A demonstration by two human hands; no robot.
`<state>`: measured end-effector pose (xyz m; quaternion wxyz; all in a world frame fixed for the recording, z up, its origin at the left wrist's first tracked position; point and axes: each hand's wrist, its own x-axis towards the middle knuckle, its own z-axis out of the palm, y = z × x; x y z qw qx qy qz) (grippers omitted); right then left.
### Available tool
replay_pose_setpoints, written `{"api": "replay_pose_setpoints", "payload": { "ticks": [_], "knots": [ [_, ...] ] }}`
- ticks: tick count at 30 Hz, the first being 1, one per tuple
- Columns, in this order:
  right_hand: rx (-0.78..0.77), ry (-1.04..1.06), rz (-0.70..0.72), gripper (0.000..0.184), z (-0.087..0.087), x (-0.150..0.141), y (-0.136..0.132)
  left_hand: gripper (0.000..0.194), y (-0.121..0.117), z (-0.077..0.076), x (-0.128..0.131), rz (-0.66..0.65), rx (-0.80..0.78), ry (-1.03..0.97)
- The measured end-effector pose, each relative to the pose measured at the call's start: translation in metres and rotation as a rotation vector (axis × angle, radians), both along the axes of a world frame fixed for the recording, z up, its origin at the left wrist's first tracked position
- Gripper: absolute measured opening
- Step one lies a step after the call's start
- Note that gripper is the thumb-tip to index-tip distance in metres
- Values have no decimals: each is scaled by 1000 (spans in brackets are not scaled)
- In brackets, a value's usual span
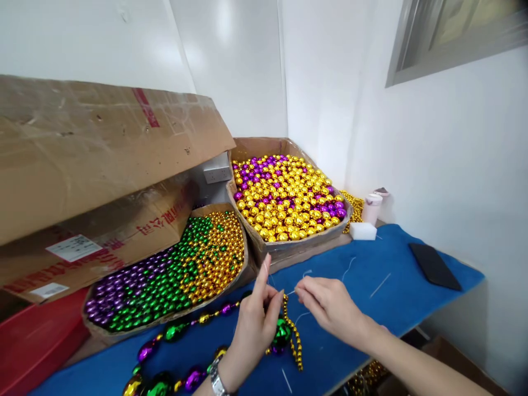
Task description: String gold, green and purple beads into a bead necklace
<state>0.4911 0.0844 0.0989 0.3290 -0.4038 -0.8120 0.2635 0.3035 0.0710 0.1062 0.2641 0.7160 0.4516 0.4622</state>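
Blue-covered table (396, 275), bead boxes behind. Left hand (253, 324) pinching the bead strand (289, 319), right hand (330, 305) pinching thread (293, 291): best kept taut, knotted tight against beads.

Unreadable red print on cardboard box (124, 231)

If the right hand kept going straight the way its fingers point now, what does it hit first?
Most likely the left hand: the right hand points left along the thin white thread, fingertips almost meeting the left's. Beyond lies the tray of small beads, though depth is unclear.
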Motion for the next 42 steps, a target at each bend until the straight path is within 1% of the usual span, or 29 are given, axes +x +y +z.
{"api": "replay_pose_setpoints", "payload": {
  "ticks": [2,3,4,6,8,9,10,12,14,16,19,21,22,23,25,26,28,29,30,34,36,38,40,42],
  "knots": [
    [102,-95,-16,28,-4,-5,-11,71,1,2,4,-40,-245,-213],
    [138,-139,-8,28,-8,-8,-16,73,1,3,6,-60,-340,-323],
    [165,-178,4,28,-11,-11,-21,76,1,4,8,-78,-408,-415],
    [191,-234,39,25,-15,-12,-28,78,0,4,9,-97,-455,-523],
    [195,-256,53,21,-13,-7,-28,78,-2,5,8,-111,-420,-528],
    [182,-226,32,20,-9,-3,-26,78,-3,5,8,-122,-387,-506],
    [141,-146,5,20,-5,1,-23,79,-5,6,8,-137,-352,-480],
    [-12,90,-25,23,3,7,-15,83,-7,7,9,-166,-288,-434],
    [-200,285,31,26,6,7,-6,85,-8,7,11,-178,-237,-402],
    [-354,342,157,30,1,1,-1,83,-7,4,12,-156,-171,-350],
    [-545,382,337,38,-15,-10,1,76,-5,-3,13,-70,-29,-214],
    [-629,421,411,43,-25,-15,0,73,-5,-8,12,-22,37,-156],
    [-647,443,417,44,-28,-16,-1,72,-5,-10,12,-8,47,-150],
    [-651,466,403,45,-30,-16,-1,71,-5,-10,11,3,45,-155],
    [-623,509,327,42,-29,-14,-2,67,-3,-11,9,29,5,-170],
    [-597,523,282,39,-28,-13,-2,60,-1,-12,7,38,-32,-169],
    [-546,535,212,35,-24,-10,-3,38,2,-14,4,38,-111,-146],
    [-528,535,191,34,-22,-9,-4,28,4,-16,2,34,-139,-123],
    [-519,535,180,33,-21,-9,-5,21,5,-19,0,34,-153,-94],
    [-530,550,168,35,-21,-11,-8,20,8,-27,-9,114,-104,48],
    [-535,571,152,36,-24,-10,-9,19,7,-29,-15,164,-69,104],
    [-547,592,124,36,-31,-8,-9,17,4,-30,-22,199,-81,108],
    [-572,613,87,36,-40,-5,-9,22,-1,-29,-27,196,-195,27],
    [-611,638,52,37,-51,-5,-9,31,-6,-27,-29,146,-397,-169]
  ]
}}
